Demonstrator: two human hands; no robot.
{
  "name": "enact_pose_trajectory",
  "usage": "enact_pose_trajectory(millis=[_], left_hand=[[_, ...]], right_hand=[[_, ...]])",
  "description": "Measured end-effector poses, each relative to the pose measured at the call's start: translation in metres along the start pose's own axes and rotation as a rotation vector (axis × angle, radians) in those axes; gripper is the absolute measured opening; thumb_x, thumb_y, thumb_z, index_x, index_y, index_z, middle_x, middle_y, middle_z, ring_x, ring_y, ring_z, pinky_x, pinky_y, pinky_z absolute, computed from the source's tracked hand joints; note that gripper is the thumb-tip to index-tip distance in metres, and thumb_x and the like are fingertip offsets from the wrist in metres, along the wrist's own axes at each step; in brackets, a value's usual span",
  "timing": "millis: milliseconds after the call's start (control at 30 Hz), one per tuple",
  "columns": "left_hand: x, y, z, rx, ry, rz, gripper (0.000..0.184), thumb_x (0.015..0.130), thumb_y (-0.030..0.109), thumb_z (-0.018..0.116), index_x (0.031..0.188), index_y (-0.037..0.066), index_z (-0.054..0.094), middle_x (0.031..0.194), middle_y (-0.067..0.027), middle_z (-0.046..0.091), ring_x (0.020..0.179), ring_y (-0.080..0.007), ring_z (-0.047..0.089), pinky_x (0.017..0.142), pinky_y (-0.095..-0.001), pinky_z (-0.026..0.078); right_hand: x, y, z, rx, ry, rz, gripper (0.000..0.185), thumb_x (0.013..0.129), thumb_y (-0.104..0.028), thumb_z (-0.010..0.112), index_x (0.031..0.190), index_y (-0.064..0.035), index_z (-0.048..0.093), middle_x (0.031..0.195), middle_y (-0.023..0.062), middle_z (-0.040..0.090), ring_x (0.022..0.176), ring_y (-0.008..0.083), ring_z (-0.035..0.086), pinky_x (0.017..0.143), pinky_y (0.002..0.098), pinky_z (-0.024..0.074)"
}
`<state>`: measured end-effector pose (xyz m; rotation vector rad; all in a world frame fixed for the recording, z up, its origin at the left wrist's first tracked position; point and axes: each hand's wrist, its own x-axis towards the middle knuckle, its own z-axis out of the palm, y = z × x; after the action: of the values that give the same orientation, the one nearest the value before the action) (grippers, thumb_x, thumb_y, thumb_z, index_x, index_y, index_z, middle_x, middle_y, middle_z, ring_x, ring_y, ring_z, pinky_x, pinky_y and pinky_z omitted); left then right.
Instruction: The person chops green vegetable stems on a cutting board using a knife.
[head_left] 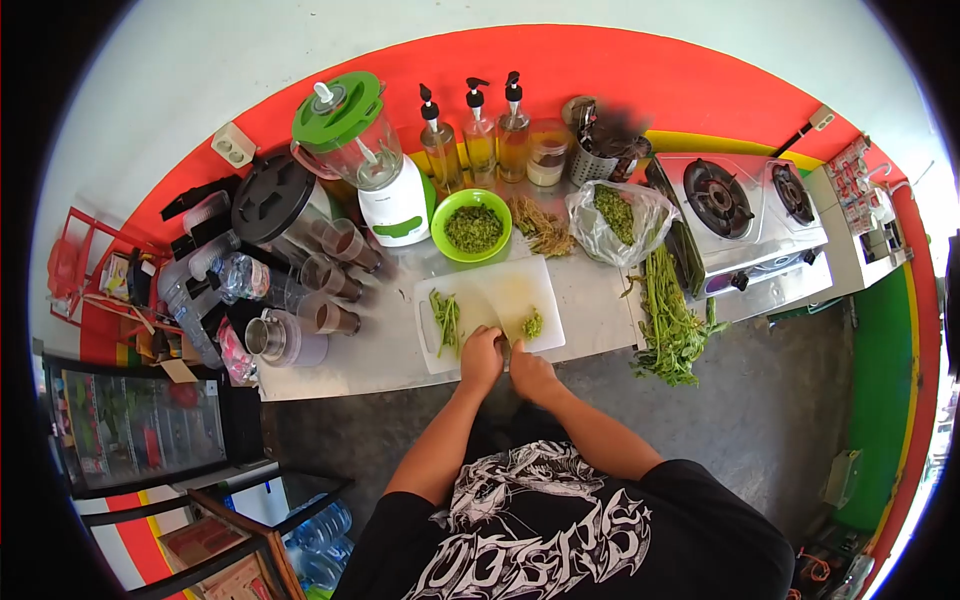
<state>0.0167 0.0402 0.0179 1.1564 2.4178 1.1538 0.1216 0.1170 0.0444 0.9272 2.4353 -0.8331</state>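
Observation:
A white cutting board (435, 357) lies near the counter's front edge. My right hand (532, 372) is closed around the handle of a knife (505, 320), its blade pointing away from me over the board. Right beside it, my left hand (483, 358) rests at the board's front edge with curled fingers; what they hold, if anything, is hidden. On the board's left part lie cut green stalks (445, 320). A small heap of chopped greens (532, 323) sits to the right of the blade. Behind the board stands a green bowl (441, 237) with chopped greens in it.
A blender (392, 205), pump bottles (440, 150) and a plastic bag of greens (645, 225) stand at the back. Root trimmings (542, 228) lie behind the board. Leafy stalks (672, 325) overhang the front edge beside the gas stove (745, 255). Dark-filled cups (330, 315) stand left.

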Motion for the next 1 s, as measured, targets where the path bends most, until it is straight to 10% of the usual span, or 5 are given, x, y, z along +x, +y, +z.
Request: enact_pose_trajectory(millis=[1000], left_hand=[[-0.005,-0.026,-0.009,-0.070,-0.081,0.098,0.015,0.083,0.003,0.060,0.090,0.002,0.073,0.090,-0.0175,0.064,0.088,-0.0391,0.063,0.080,-0.0472,0.051]], right_hand=[[0.012,-0.008,0.010,-0.026,0.040,0.035,0.039,0.089,-0.008,0.057,0.122,0.0063,0.041,0.104,0.0311,0.069,0.102,0.0456,0.068,0.088,0.0520,0.0539]])
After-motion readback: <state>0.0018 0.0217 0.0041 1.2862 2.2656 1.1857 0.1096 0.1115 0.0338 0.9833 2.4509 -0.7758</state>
